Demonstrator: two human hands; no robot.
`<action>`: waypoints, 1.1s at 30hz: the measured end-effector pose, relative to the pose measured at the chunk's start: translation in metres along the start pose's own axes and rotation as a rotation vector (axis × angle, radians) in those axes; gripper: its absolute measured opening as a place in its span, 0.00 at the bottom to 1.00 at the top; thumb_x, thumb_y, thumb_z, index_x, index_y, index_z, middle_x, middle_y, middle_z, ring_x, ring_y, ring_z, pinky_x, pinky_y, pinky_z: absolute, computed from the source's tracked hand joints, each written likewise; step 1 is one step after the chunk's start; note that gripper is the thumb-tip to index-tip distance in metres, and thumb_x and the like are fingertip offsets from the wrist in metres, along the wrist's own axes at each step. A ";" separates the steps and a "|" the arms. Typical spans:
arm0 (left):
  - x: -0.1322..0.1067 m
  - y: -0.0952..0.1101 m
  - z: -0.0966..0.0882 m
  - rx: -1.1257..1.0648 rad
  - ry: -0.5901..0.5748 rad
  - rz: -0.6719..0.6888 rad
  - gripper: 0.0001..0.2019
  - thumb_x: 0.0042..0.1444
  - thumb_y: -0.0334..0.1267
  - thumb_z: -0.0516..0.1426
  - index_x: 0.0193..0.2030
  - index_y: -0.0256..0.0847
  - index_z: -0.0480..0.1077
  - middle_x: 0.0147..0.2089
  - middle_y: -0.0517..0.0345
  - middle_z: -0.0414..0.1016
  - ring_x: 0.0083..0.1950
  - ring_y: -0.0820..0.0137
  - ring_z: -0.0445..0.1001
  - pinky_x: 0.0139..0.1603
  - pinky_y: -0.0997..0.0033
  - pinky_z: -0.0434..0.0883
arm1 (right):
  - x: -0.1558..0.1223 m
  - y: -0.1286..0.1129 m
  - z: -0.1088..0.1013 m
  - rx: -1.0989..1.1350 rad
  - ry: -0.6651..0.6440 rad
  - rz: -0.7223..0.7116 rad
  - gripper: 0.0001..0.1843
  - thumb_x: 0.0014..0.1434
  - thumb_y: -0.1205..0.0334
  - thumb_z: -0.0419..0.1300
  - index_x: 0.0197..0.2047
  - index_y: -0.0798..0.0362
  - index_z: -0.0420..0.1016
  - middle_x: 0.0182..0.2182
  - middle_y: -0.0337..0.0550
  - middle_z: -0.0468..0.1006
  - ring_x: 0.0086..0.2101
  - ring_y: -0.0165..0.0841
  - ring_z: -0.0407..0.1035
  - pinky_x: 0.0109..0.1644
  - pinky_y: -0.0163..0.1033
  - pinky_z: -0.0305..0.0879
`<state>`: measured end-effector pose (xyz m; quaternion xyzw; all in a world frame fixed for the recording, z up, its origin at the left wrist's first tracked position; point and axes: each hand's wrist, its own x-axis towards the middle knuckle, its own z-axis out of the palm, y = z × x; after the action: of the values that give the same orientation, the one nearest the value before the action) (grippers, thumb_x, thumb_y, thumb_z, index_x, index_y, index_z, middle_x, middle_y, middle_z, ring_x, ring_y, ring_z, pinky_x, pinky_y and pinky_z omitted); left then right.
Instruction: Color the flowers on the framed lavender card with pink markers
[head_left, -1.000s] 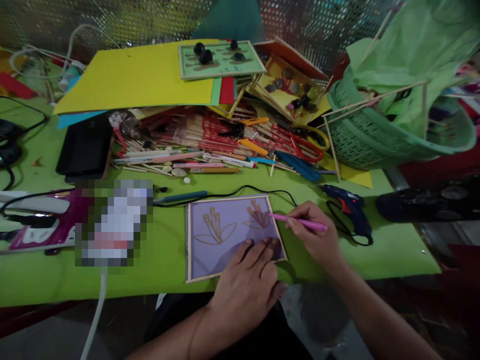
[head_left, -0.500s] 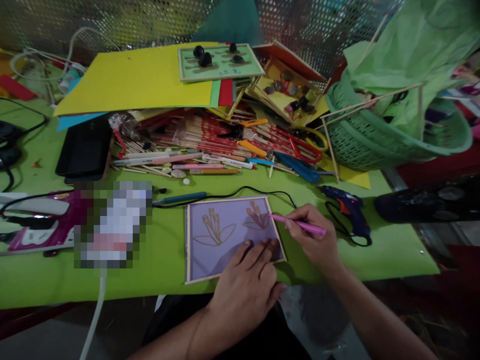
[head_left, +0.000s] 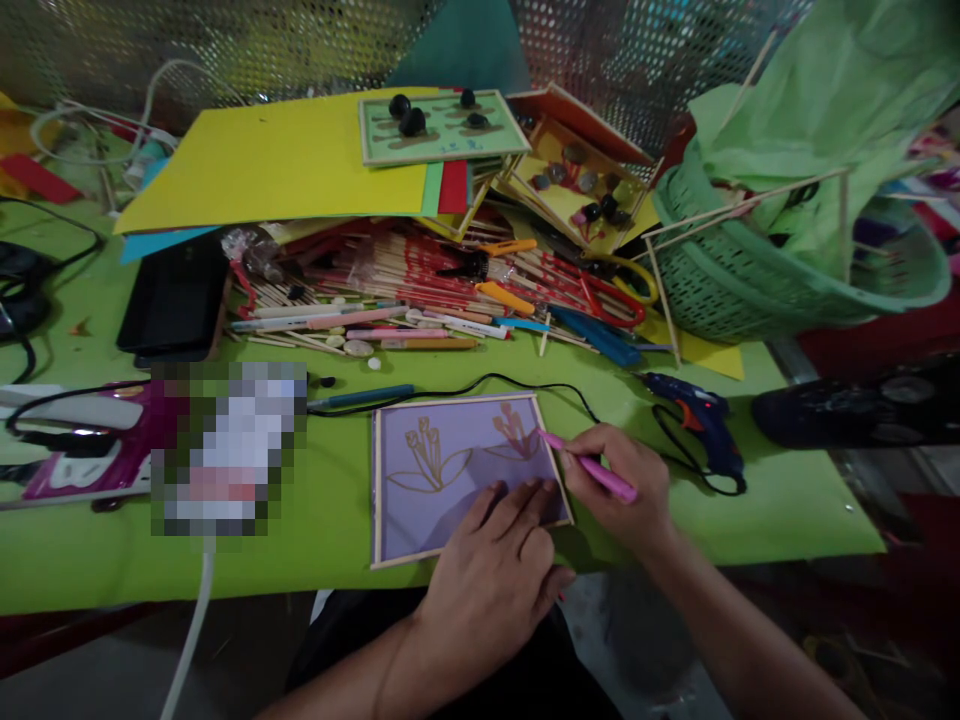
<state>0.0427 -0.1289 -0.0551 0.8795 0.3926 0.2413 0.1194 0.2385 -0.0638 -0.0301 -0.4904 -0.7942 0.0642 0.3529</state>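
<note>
A purple card [head_left: 457, 517] framed with thin wooden sticks lies on the green table. Two flower outlines are drawn on it, a larger one [head_left: 429, 458] at the left and a smaller one [head_left: 512, 440] at the upper right. My left hand [head_left: 499, 550] rests flat on the card's lower right part, fingers stretched out and holding nothing. Between the fingertips of my right hand [head_left: 626, 490] is a pink pen [head_left: 604, 475]. Its tip meets the card beside the smaller flower, near the right frame stick.
Behind the card lie pens [head_left: 360, 318], scissors [head_left: 607, 295] and many sticks. A glue gun [head_left: 697, 420] is to the right, below a green basket [head_left: 750, 270]. Yellow paper [head_left: 277, 160] and a framed green card [head_left: 487, 140] sit at the back. A dark phone [head_left: 176, 300] lies left.
My right hand has shifted slightly left and down, and the pink pen now slants more steeply, its tip still by the smaller flower. My left hand stays in place on the card.
</note>
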 end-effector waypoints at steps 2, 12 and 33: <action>0.000 0.000 0.000 -0.001 0.007 -0.002 0.13 0.70 0.48 0.54 0.46 0.40 0.71 0.68 0.52 0.72 0.72 0.64 0.66 0.72 0.56 0.61 | 0.000 0.000 0.000 0.012 -0.001 0.003 0.08 0.61 0.70 0.62 0.37 0.46 0.70 0.27 0.38 0.79 0.27 0.34 0.75 0.33 0.39 0.71; 0.001 0.000 -0.001 0.011 0.003 0.000 0.13 0.70 0.48 0.55 0.47 0.39 0.72 0.69 0.52 0.71 0.71 0.64 0.67 0.72 0.56 0.62 | 0.004 -0.002 -0.006 0.153 -0.022 0.198 0.06 0.61 0.66 0.63 0.32 0.49 0.72 0.23 0.35 0.76 0.21 0.29 0.69 0.25 0.35 0.64; 0.001 0.000 -0.002 0.008 -0.009 -0.001 0.12 0.69 0.47 0.56 0.47 0.40 0.71 0.70 0.54 0.70 0.71 0.65 0.66 0.72 0.56 0.61 | -0.002 0.005 -0.005 0.244 -0.055 0.310 0.04 0.62 0.64 0.64 0.34 0.50 0.73 0.25 0.37 0.77 0.24 0.32 0.72 0.27 0.36 0.65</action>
<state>0.0425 -0.1276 -0.0531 0.8808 0.3936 0.2354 0.1178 0.2459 -0.0636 -0.0296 -0.5586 -0.7048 0.2269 0.3739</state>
